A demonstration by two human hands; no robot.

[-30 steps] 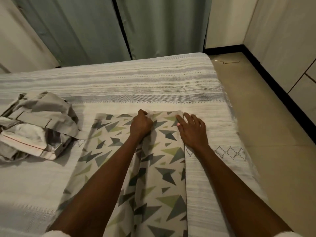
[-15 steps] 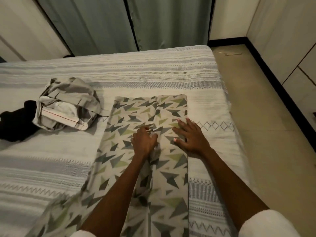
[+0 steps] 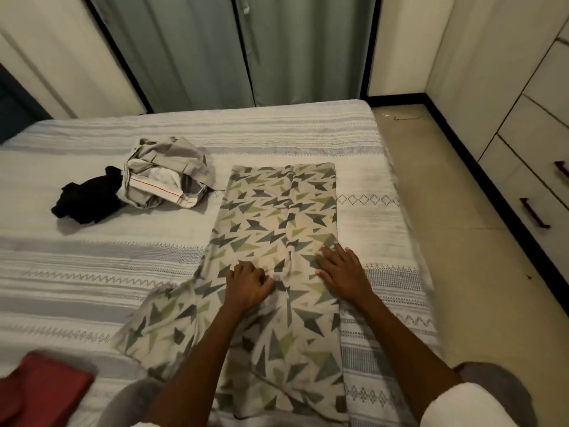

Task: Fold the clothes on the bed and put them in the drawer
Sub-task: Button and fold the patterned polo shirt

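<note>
Folded cloth [image 3: 277,241]: cream ground printed with grey and olive-green triangles. Bedspread [image 3: 107,272]: white with grey-blue stripes, zigzag and diamond bands. Crumpled garment [image 3: 166,174] toward the far left of the bed: grey with white lining and a red line. Beside it, black garment [image 3: 89,198]. Near left corner: red item [image 3: 40,386]. Curtains [image 3: 246,47]: grey-green.

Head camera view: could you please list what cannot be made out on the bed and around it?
- Triangle-patterned cream cloth: near end cut off by the bottom edge and blurred; arms cover part.
- Left hand: curled fingers hide whether it grips a fold.
- Red object: blurred, cut off at the corner.
- Crumpled grey garment and black garment: bunched, type unclear.
- Drawers: closed, contents hidden.
</note>
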